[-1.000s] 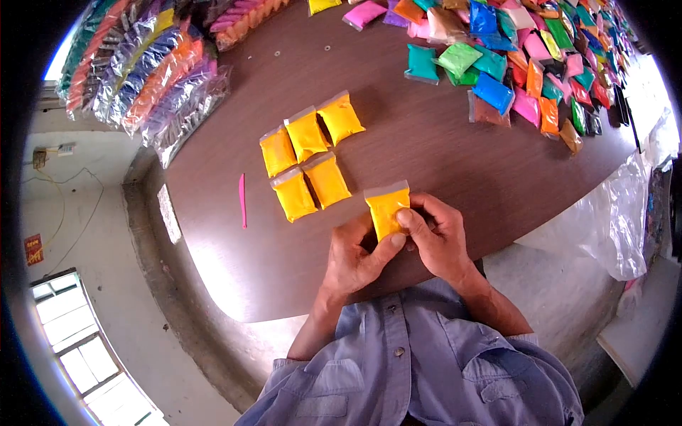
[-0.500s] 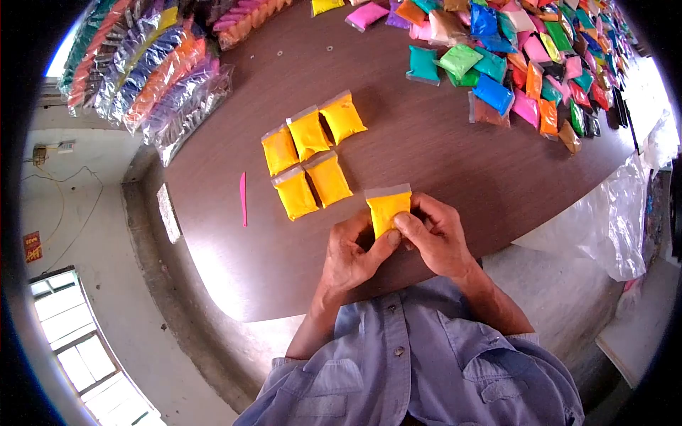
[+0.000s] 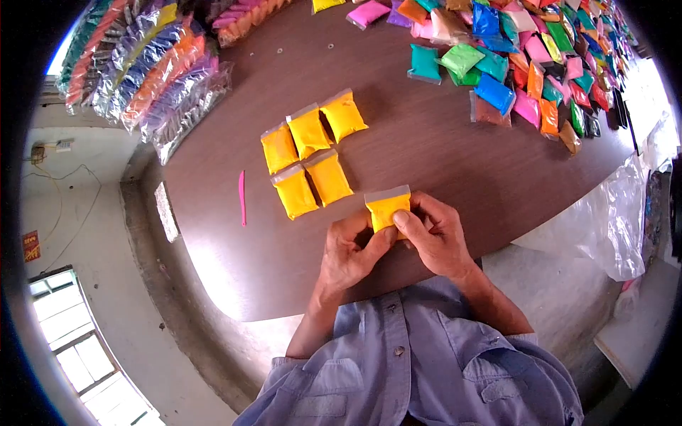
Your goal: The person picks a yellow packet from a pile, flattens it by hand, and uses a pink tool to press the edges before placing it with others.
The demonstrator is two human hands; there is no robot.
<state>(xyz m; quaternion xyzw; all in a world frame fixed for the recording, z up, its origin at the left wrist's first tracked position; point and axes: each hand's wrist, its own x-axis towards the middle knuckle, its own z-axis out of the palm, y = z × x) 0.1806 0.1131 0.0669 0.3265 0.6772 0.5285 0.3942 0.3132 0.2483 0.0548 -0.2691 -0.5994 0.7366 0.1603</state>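
Observation:
Both hands grip one small clear packet of yellow clay-like material (image 3: 388, 204) over the near edge of the table. My left hand (image 3: 351, 252) is closed on its lower left side, thumb in front. On the right side, the thumb of my right hand (image 3: 437, 236) presses the packet's face, with fingers behind it. The packet's clear top strip points away from me, and its lower part is hidden by the thumbs. Several similar yellow packets (image 3: 328, 177) lie in two rows just beyond my left hand. Left of them rests a thin pink plastic knife-like tool (image 3: 242, 199).
A large pile of small coloured packets (image 3: 494, 92) covers the far right of the brown table (image 3: 234, 270). Clear bags of coloured packets (image 3: 160, 78) lie at the far left. A clear plastic sheet (image 3: 604, 220) hangs by the right edge.
My thumbs have shifted slightly on the yellow packet, with the left thumb a little higher. The packets on the table have stayed where they were.

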